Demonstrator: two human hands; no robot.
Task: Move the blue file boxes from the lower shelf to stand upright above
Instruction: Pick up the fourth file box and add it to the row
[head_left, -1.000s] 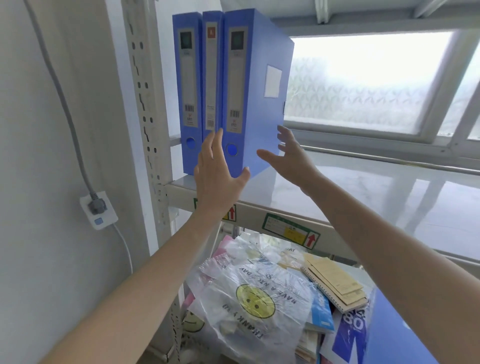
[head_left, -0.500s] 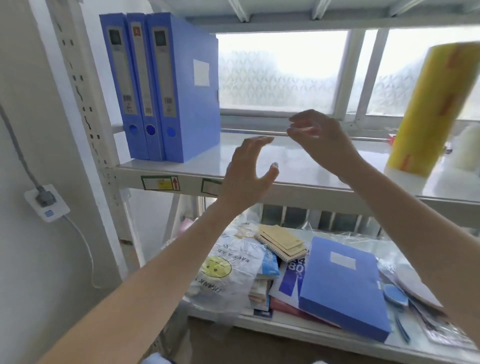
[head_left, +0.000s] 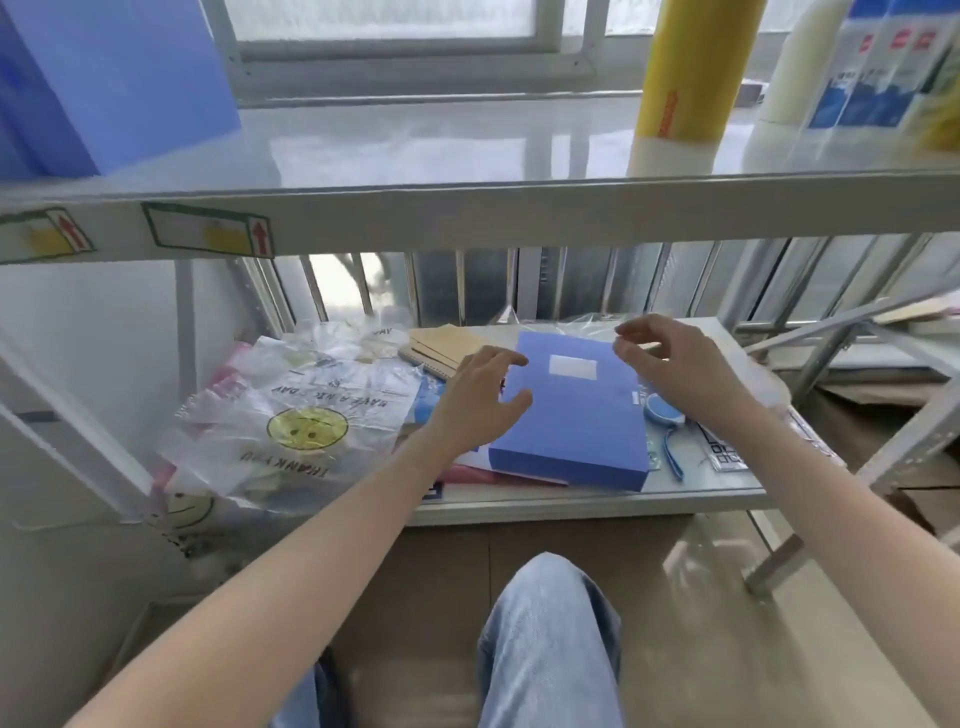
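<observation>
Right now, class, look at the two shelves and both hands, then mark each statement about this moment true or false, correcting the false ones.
1. A blue file box lies flat on the lower shelf. True.
2. The right hand grips a yellow roll. False: the yellow roll stands untouched on the upper shelf; the hand is open over the box.
3. The left hand is open at the box's left edge. True.
4. The smiley-face plastic bag lies right of the box. False: it lies left.
5. The box's white label faces up. True.
</observation>
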